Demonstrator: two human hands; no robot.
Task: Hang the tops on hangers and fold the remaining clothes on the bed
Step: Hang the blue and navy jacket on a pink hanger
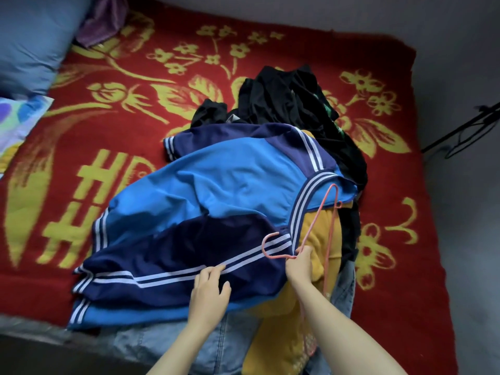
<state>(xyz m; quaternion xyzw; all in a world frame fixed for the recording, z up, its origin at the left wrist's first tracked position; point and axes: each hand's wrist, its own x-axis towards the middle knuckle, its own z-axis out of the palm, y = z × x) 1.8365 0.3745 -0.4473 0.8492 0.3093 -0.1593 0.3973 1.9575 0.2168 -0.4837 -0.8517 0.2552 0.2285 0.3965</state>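
Starting on a top: right hand (299, 263) pinches pink hanger (316, 219), left hand (209, 290) flat on blue jersey (216, 190), pile (284, 98) still unfolded.

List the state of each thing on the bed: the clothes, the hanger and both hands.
Blue striped sports jersey: spread out over the other clothes, not yet on a hanger.
Pink wire hanger: gripped at its neck, lying by the jersey's collar.
Right hand: grips the hanger.
Left hand: fingers resting on the jersey.
Yellow garment: crumpled under the jersey.
Black clothes: heaped, unfolded.
Denim jeans: unfolded, under the other clothes.
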